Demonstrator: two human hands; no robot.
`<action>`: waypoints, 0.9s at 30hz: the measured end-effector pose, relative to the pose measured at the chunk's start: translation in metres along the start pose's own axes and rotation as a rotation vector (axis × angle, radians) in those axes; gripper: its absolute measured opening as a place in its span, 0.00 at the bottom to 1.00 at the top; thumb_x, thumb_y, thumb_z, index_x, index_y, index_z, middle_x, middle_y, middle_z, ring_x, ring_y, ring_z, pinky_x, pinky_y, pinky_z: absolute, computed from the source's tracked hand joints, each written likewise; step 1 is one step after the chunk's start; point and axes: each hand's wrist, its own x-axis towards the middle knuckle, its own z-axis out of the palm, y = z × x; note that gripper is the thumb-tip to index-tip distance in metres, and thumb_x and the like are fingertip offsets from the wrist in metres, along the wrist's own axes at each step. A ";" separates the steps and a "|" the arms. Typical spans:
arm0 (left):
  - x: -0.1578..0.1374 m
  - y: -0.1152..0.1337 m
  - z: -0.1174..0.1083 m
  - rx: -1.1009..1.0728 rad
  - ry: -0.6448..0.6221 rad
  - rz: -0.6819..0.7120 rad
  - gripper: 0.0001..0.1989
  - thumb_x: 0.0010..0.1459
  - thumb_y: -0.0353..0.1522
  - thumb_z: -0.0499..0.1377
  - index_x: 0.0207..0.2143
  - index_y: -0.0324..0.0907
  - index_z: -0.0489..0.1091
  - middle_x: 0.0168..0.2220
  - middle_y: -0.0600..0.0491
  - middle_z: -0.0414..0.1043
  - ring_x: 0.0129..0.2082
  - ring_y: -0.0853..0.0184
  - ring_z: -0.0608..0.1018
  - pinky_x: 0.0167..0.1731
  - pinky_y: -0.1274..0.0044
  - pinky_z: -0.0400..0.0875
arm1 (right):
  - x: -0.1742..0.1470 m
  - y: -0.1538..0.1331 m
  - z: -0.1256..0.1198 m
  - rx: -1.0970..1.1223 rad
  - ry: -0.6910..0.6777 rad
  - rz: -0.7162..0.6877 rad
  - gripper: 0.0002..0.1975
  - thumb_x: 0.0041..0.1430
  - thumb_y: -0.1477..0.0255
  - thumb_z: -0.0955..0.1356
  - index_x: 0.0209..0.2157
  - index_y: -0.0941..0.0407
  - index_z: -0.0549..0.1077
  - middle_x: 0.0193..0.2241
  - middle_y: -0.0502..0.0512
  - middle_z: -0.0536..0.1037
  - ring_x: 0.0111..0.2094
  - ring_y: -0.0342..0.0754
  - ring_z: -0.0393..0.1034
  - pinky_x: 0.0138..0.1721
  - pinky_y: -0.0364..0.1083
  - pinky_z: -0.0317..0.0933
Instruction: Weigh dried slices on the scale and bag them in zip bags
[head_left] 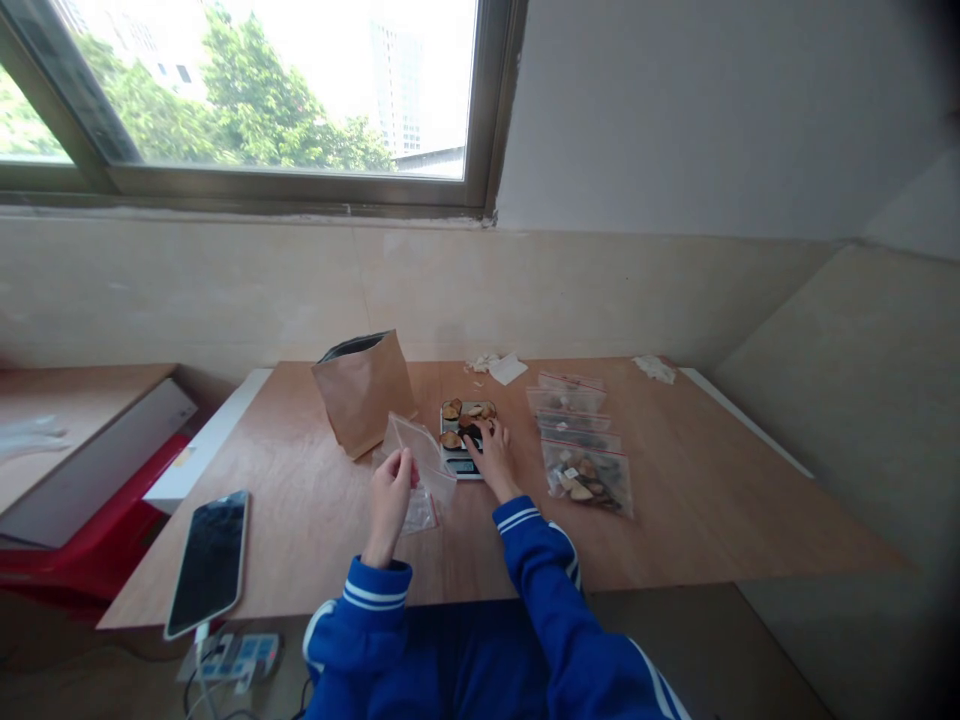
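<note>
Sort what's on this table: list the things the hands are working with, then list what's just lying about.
In use:
left hand holding an empty clear zip bag
right hand on the dried pieces on the small scale
brown paper bag, open
filled zip bags in a row

Lying about:
phone
white scraps by the wall
power strip below the table edge

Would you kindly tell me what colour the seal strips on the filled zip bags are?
Red, on clear plastic zip bags; seen in the head view.
</note>
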 end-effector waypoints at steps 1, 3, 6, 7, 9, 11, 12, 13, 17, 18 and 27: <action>-0.001 -0.001 0.000 -0.014 -0.001 -0.006 0.21 0.58 0.46 0.51 0.19 0.42 0.61 0.18 0.56 0.62 0.21 0.70 0.66 0.24 0.78 0.61 | 0.000 0.002 0.001 0.002 0.011 0.003 0.18 0.63 0.63 0.64 0.50 0.55 0.72 0.49 0.65 0.67 0.49 0.58 0.61 0.50 0.57 0.58; -0.002 -0.002 -0.001 -0.034 -0.008 -0.019 0.21 0.57 0.47 0.52 0.20 0.42 0.61 0.18 0.56 0.62 0.20 0.70 0.67 0.24 0.78 0.61 | 0.000 0.005 0.001 0.022 0.028 0.014 0.16 0.64 0.63 0.63 0.48 0.56 0.72 0.47 0.64 0.68 0.48 0.57 0.61 0.50 0.56 0.58; -0.003 -0.001 -0.002 -0.040 -0.028 -0.041 0.22 0.56 0.49 0.52 0.20 0.41 0.62 0.18 0.56 0.62 0.20 0.70 0.67 0.24 0.78 0.61 | 0.001 0.010 0.001 0.082 0.041 0.024 0.14 0.65 0.65 0.62 0.45 0.56 0.74 0.43 0.62 0.70 0.47 0.56 0.63 0.50 0.55 0.57; -0.003 -0.001 -0.002 -0.039 -0.034 -0.042 0.22 0.56 0.49 0.52 0.20 0.41 0.62 0.18 0.56 0.63 0.20 0.70 0.67 0.24 0.78 0.61 | 0.001 0.012 0.000 0.104 0.045 0.027 0.14 0.65 0.65 0.61 0.44 0.56 0.74 0.43 0.61 0.70 0.47 0.55 0.63 0.50 0.55 0.57; -0.004 -0.001 -0.001 -0.035 -0.043 -0.033 0.22 0.57 0.49 0.52 0.20 0.41 0.62 0.18 0.56 0.63 0.20 0.70 0.67 0.23 0.79 0.61 | 0.001 0.015 -0.001 0.143 0.060 0.043 0.15 0.65 0.64 0.62 0.43 0.56 0.74 0.42 0.61 0.70 0.47 0.55 0.63 0.50 0.54 0.58; -0.006 -0.001 0.000 -0.031 -0.047 -0.026 0.23 0.57 0.50 0.52 0.20 0.41 0.62 0.18 0.56 0.63 0.20 0.70 0.67 0.23 0.79 0.61 | 0.001 0.019 -0.002 0.183 0.086 0.074 0.16 0.64 0.63 0.62 0.43 0.56 0.75 0.42 0.61 0.70 0.46 0.55 0.64 0.50 0.54 0.58; -0.006 -0.001 0.001 -0.030 -0.047 -0.026 0.23 0.57 0.50 0.52 0.20 0.41 0.62 0.18 0.56 0.63 0.20 0.70 0.67 0.23 0.79 0.61 | 0.000 0.021 -0.003 0.210 0.102 0.088 0.16 0.64 0.62 0.61 0.42 0.56 0.75 0.41 0.61 0.71 0.46 0.55 0.65 0.50 0.54 0.59; -0.006 -0.002 0.001 -0.028 -0.047 -0.028 0.24 0.56 0.51 0.52 0.20 0.41 0.62 0.18 0.56 0.63 0.20 0.70 0.67 0.23 0.78 0.61 | 0.000 0.023 -0.005 0.241 0.123 0.101 0.17 0.65 0.62 0.61 0.41 0.57 0.75 0.41 0.61 0.71 0.45 0.54 0.65 0.50 0.54 0.59; -0.005 -0.005 0.002 -0.024 -0.044 -0.038 0.25 0.55 0.52 0.52 0.20 0.41 0.63 0.18 0.55 0.63 0.20 0.70 0.67 0.22 0.78 0.61 | -0.001 0.025 -0.015 0.359 0.199 0.131 0.18 0.64 0.59 0.60 0.40 0.58 0.74 0.39 0.61 0.74 0.45 0.53 0.67 0.50 0.53 0.60; -0.004 -0.006 0.002 -0.029 -0.044 -0.040 0.25 0.55 0.53 0.52 0.20 0.41 0.63 0.18 0.55 0.63 0.20 0.70 0.67 0.22 0.78 0.61 | -0.001 0.023 -0.019 0.392 0.213 0.140 0.19 0.64 0.59 0.60 0.39 0.58 0.74 0.38 0.60 0.75 0.44 0.52 0.68 0.49 0.53 0.61; -0.004 -0.013 0.008 0.027 -0.088 -0.019 0.24 0.57 0.51 0.51 0.21 0.41 0.63 0.19 0.55 0.64 0.21 0.69 0.68 0.24 0.78 0.60 | 0.008 -0.067 -0.083 0.691 0.101 0.083 0.15 0.63 0.61 0.63 0.39 0.57 0.73 0.39 0.59 0.76 0.43 0.51 0.70 0.47 0.49 0.64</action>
